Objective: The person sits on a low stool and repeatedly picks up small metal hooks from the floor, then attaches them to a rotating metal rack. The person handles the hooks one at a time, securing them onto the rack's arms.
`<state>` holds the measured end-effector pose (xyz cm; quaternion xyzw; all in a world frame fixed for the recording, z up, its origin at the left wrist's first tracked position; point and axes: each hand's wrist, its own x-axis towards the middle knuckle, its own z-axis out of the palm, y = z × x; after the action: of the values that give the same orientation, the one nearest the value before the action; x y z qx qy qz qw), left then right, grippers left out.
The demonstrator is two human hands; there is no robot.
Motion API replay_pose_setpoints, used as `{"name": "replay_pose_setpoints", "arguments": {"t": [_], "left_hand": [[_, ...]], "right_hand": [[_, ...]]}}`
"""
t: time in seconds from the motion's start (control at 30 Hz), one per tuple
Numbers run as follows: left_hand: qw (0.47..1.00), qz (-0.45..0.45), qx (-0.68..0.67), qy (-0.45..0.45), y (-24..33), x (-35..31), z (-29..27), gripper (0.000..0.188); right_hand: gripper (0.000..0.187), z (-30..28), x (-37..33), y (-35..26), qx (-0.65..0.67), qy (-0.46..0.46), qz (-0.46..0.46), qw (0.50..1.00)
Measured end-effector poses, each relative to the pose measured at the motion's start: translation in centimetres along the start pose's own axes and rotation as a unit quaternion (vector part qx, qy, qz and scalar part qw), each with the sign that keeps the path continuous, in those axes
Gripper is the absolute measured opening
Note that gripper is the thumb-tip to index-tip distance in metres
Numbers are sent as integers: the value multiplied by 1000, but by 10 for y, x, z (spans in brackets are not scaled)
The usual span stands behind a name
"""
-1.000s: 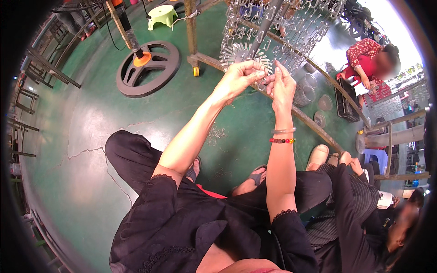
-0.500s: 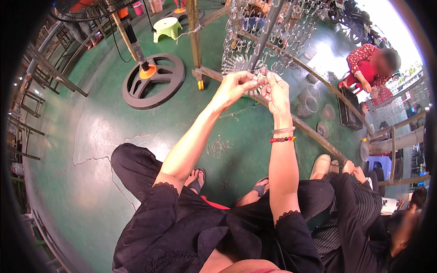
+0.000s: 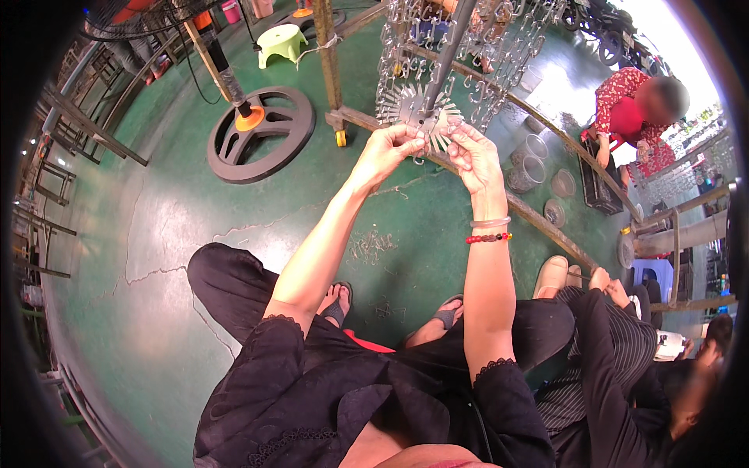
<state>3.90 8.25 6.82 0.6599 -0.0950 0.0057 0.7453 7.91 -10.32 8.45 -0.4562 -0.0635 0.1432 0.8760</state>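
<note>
Your left hand (image 3: 388,150) and right hand (image 3: 473,154) both pinch the spiky metal disc (image 3: 421,113), fingers curled on its thin shiny prongs, raised beneath hanging chains (image 3: 499,39).

- The fingertips of the left hand (image 3: 388,150) and right hand (image 3: 473,156) overlap the metal spoked disc (image 3: 421,117); whatever small piece they pinch is too small to tell.
- The hanging metal hooks (image 3: 499,47) at twelve o'clock run off the top edge.
- The seated person in black (image 3: 616,366) at four o'clock is cut by the rim.
- The fan stand (image 3: 226,74) loses its top at eleven o'clock.
</note>
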Motion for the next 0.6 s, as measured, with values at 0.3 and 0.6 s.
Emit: {"name": "replay_pose_setpoints", "arguments": {"t": [0.3, 0.6], "left_hand": [[996, 22, 78, 27, 7, -4, 26, 20], [983, 89, 131, 94, 14, -14, 43, 18]], "right_hand": [[13, 3, -22, 6, -37, 37, -43, 998], [10, 11, -33, 7, -122, 88, -103, 983]]}}
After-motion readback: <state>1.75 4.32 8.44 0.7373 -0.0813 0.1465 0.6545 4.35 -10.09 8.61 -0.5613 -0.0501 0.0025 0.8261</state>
